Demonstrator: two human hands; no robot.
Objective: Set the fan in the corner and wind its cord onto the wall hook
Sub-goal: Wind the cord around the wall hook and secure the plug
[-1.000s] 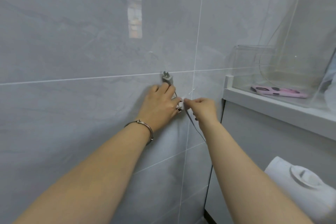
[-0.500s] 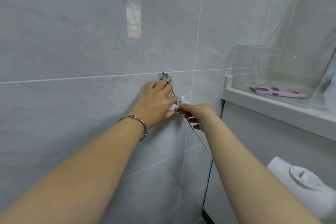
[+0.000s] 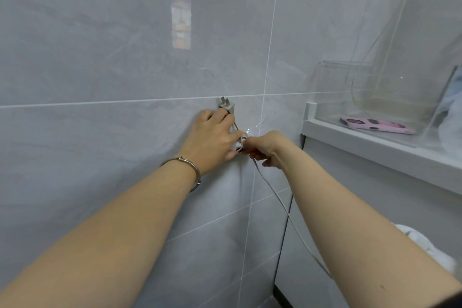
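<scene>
Both arms out; L grip, R grip curled, touching

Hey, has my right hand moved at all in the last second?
Yes: the right hand has shifted slightly left, onto the vertical grout line, and now curls under around the cord.

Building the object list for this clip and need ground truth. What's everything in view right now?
wall tiles: several, grey, fill most of the view
plug: 1, grey, against the wall just above the left fingers
cord: 1, pale grey, runs from the hands down to the lower right
ledge: 1, white, right side
clear box: 1, transparent, on the ledge
flat item: 1, pink with dark spots, in the clear box
white object: 1, white, lower right behind the right forearm; can't identify
bracelet: 1, silver, left wrist
left hand: 1, on the wall, fingertips holding the plug
right hand: 1, pinching the cord beside the left thumb
</scene>
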